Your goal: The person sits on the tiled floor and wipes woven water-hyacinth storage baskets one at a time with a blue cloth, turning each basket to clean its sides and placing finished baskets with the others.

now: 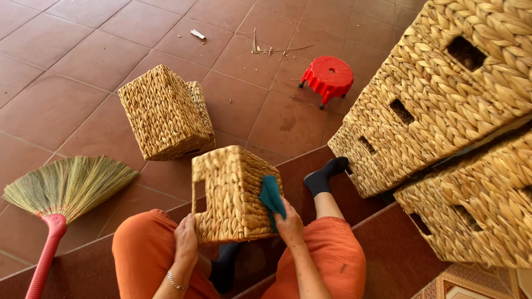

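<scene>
So the woven basket [233,191] sits on the person's orange-clad knees, tipped on its side. Left hand [185,238] grips its lower corner, while the right hand [289,224] presses a teal cloth [271,196] flat against its side. Another basket [166,113] lies on the tiled floor [83,61], with a broom [58,194] nearby and a red stool [328,77] further off.

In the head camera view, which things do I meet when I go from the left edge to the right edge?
Broom → woven basket on the floor → left hand → held woven basket → teal cloth under the right hand → red stool → stacked large baskets.
</scene>
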